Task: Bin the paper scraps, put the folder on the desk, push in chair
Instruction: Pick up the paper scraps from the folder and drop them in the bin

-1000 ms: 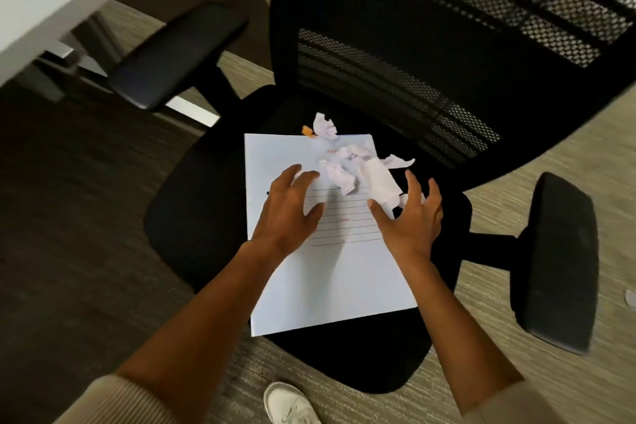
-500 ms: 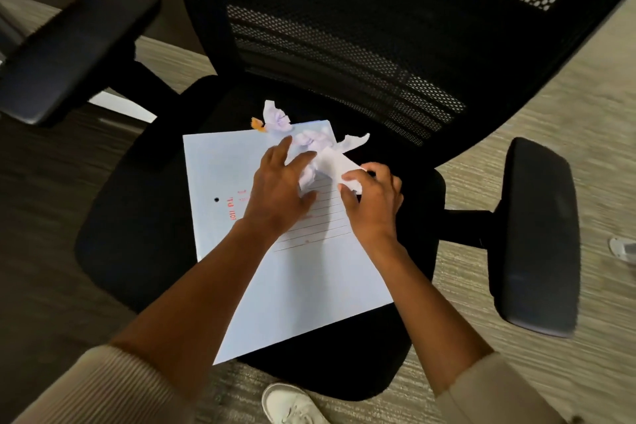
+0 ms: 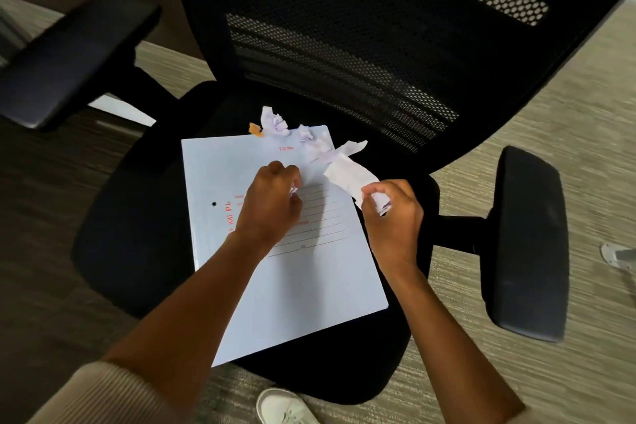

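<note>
A pale blue folder [image 3: 303,286] with red print lies flat on the seat of a black mesh office chair [image 3: 344,45]. My left hand [image 3: 272,203] rests on the folder, fingers curled around a small white paper scrap. My right hand [image 3: 392,213] is at the folder's right edge, closed on a larger crumpled white scrap [image 3: 347,172] lifted a little off the folder. More crumpled scraps [image 3: 299,134] and a small orange bit [image 3: 255,129] sit at the folder's far edge.
The chair's armrests stick out at the left [image 3: 72,55] and the right [image 3: 530,244]. Striped carpet surrounds the chair. A white object [image 3: 617,256] lies on the floor at the far right. My white shoe [image 3: 285,406] shows below the seat.
Both hands went from spread open over the scraps to closed on them. The right hand drew back to the right with the large scrap; the left closed into a fist.
</note>
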Available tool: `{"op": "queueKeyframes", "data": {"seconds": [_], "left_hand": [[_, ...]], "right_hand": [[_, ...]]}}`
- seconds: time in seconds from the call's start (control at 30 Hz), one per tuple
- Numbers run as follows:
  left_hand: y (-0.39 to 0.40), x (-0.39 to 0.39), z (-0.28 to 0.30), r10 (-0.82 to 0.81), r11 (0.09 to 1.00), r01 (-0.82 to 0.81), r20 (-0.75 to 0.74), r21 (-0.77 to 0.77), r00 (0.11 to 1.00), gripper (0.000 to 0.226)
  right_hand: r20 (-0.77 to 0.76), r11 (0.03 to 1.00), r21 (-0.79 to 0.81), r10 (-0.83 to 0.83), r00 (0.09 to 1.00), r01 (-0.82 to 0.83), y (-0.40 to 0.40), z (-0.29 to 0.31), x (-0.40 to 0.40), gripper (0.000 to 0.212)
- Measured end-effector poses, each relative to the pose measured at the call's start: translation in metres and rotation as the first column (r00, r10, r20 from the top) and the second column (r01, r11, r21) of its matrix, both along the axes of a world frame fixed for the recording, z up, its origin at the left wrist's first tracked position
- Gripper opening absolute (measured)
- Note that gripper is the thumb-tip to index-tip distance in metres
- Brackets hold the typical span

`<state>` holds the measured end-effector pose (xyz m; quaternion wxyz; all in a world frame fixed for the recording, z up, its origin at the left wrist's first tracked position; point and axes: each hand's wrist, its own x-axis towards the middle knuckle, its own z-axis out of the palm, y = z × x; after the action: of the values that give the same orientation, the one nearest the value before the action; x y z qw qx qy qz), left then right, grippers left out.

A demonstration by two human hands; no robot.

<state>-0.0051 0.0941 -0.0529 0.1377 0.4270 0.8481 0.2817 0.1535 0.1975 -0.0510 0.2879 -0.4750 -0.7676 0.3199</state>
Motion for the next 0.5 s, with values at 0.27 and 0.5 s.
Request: {"op": "queueKeyframes", "data": {"seconds": [0.27, 0.5], "left_hand": [[-0.093, -0.026, 0.024, 0.188, 0.974, -0.195, 0.068, 0.116, 0.98, 0.014], [-0.218, -0.037, 0.031, 0.408, 0.9, -0.412, 0.056, 0.142, 0.911, 0.017]], "right_hand": [[-0.073, 0.991, -0.024, 0.13, 0.989, -0.132, -0.056, 0.023, -0.059, 0.013], [-0.108, 0.913, -0.121, 0.378, 0.92, -0.39, -0.171, 0.029, -0.109, 0.013]]}}
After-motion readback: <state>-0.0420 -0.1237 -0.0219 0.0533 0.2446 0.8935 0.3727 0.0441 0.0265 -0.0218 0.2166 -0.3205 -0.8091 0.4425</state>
